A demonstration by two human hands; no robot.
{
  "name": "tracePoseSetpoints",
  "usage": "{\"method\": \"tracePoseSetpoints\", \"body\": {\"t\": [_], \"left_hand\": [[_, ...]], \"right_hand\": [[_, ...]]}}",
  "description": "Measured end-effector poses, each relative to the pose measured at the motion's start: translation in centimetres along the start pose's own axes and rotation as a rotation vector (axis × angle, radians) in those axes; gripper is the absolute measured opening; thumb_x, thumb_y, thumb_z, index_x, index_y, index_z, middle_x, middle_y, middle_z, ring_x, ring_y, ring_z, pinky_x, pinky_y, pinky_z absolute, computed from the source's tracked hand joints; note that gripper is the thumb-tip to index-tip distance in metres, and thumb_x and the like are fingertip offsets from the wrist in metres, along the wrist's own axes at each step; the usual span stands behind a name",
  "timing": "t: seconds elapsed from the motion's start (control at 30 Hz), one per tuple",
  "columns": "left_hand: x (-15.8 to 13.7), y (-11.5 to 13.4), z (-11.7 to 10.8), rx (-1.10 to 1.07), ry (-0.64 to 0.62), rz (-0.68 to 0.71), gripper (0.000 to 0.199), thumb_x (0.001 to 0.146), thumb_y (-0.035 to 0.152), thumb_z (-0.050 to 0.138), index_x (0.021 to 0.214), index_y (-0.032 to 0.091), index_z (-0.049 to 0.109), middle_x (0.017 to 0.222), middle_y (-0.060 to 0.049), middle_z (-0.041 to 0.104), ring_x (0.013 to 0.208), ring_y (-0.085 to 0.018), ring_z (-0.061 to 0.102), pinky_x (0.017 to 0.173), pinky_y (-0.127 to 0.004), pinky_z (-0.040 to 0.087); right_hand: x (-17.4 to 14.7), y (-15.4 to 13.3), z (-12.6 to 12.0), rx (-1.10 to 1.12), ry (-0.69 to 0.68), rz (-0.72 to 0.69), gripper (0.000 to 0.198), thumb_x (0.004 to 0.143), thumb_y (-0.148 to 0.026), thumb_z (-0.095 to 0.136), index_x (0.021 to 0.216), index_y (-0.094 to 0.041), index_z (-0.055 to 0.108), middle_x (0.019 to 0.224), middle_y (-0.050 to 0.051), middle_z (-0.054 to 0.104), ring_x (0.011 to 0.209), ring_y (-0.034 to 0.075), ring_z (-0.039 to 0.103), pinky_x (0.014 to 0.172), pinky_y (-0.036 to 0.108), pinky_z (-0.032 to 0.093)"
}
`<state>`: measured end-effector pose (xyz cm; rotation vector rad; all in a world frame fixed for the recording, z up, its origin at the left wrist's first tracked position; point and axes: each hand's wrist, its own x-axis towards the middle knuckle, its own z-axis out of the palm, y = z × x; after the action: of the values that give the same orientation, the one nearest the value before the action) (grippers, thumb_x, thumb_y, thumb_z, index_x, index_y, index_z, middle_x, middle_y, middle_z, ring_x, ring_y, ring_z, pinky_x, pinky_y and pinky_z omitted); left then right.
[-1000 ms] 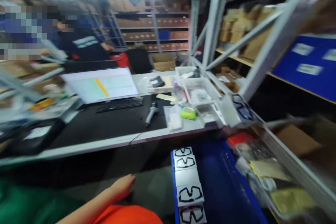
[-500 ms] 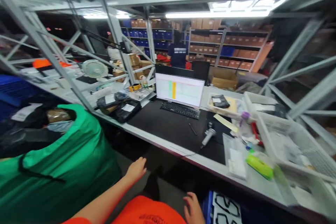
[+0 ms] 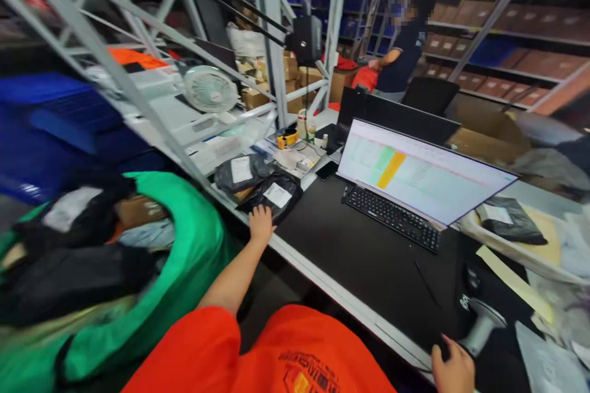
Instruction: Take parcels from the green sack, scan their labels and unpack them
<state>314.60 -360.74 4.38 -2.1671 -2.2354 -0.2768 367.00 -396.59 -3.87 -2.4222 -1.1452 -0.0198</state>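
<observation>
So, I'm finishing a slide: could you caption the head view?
Left hand at a black parcel's near edge, right hand beside the scanner, lit monitor beyond.

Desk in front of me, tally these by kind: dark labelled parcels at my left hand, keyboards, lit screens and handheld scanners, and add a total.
Dark labelled parcels at your left hand: 2
Keyboard: 1
Lit screen: 1
Handheld scanner by your right hand: 1
Total: 5
</observation>
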Motion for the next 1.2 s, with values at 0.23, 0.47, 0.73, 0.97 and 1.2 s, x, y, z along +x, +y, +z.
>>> {"method": "tracePoseSetpoints", "body": {"t": [0.23, 0.47, 0.73, 0.97, 1.2], "left_hand": [[3.1, -3.0, -0.2, -0.096, -0.036, 0.209, 0.03, 0.092, 0.005, 0.036, 0.086, 0.019, 0.062, 0.086, -0.007, 0.063, 0.095, -0.021, 0.064, 0.099, -0.037, 0.05], [0.7, -0.7, -3.9, -0.478, 0.314, 0.274, 0.027, 0.096, 0.026, 0.041, 0.1, 0.021, 0.067, 0.102, -0.008, 0.072, 0.101, -0.023, 0.067, 0.095, -0.033, 0.051], [-1.1, 11.2, -0.5, -0.912, -0.171, -0.254, 0.036, 0.099, 0.032, 0.032, 0.104, 0.016, 0.063, 0.101, -0.01, 0.073, 0.099, -0.022, 0.069, 0.085, -0.031, 0.054], [-1.2, 14.3, 4.5, -0.749, -0.45, -0.366, 0.038, 0.096, 0.032, 0.046, 0.123, 0.007, 0.058, 0.12, -0.023, 0.066, 0.12, -0.031, 0.061, 0.101, -0.041, 0.047], [-6.8, 14.0, 2.9, -0.503, -0.693, -0.211, 0.091, 0.075, 0.057, 0.072, 0.146, 0.013, 0.036, 0.139, -0.024, 0.049, 0.124, -0.038, 0.057, 0.097, -0.045, 0.049]], "right_hand": [[5.3, -4.7, 2.1, -0.054, -0.021, -0.007, 0.056, 0.081, -0.043, 0.038, 0.111, -0.007, 0.067, 0.118, 0.024, 0.057, 0.113, 0.036, 0.057, 0.101, 0.048, 0.046], [13.4, -6.6, 4.6, -0.275, -0.152, 0.08, 0.065, 0.083, -0.03, 0.045, 0.139, 0.004, 0.047, 0.139, 0.028, 0.048, 0.128, 0.035, 0.053, 0.106, 0.042, 0.043], [16.8, -7.8, 4.8, -0.29, -0.355, 0.029, 0.05, 0.086, -0.032, 0.053, 0.128, -0.006, 0.058, 0.123, 0.026, 0.06, 0.116, 0.037, 0.06, 0.095, 0.047, 0.047], [16.7, -8.6, 3.9, -0.249, -0.443, 0.084, 0.037, 0.088, -0.013, 0.039, 0.116, 0.0, 0.06, 0.108, 0.025, 0.064, 0.106, 0.031, 0.065, 0.092, 0.038, 0.047], [14.4, -13.8, 1.4, -0.088, -0.456, 0.067, 0.045, 0.101, -0.036, 0.025, 0.116, -0.007, 0.057, 0.098, 0.019, 0.068, 0.091, 0.027, 0.068, 0.082, 0.034, 0.051]]}}
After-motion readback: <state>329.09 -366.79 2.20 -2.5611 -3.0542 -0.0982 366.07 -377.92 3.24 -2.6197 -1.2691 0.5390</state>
